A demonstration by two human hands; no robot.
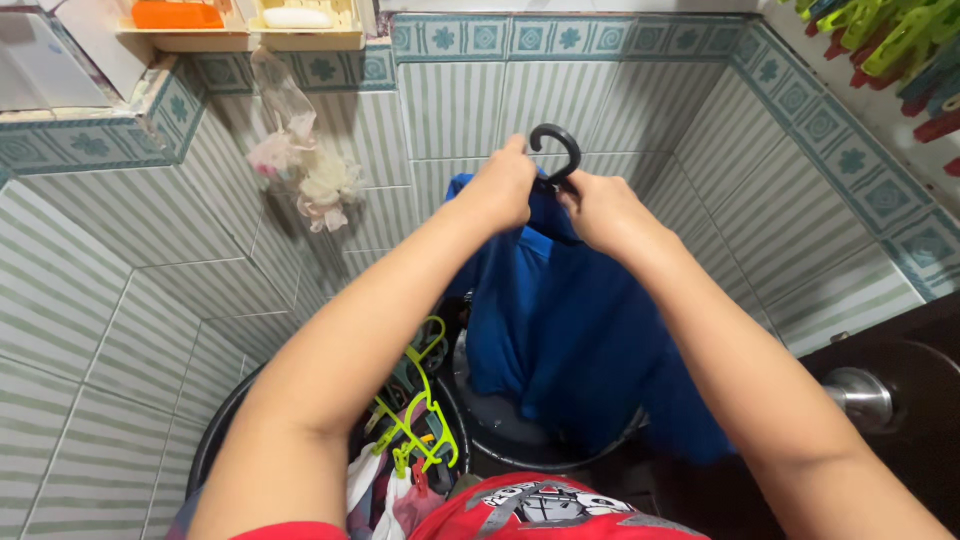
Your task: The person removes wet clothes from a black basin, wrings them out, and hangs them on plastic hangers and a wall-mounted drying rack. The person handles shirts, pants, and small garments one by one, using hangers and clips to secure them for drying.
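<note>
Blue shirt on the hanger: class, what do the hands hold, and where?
Both hands, left and right, grip the blue shirt at its collar, below the black hanger hook.

Open air above the black tub (215, 440) of lime hangers (425, 420); tiled corner walls (90, 300) close beyond.

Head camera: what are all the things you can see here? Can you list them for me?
Blue garment: one, blue, hanging from the hanger, centre.
Black hanger hook: one, black, above the garment.
Green hangers: several, lime green, in the dark tub below.
Clothespins: many, green, red and blue, top right.
Soap trays: two, cream, top left shelf.
Plastic bag: one, clear, on the left wall.
Door knob: one, silver, right.
Left hand: gripping the garment's collar.
Right hand: gripping beside the hook.
</note>
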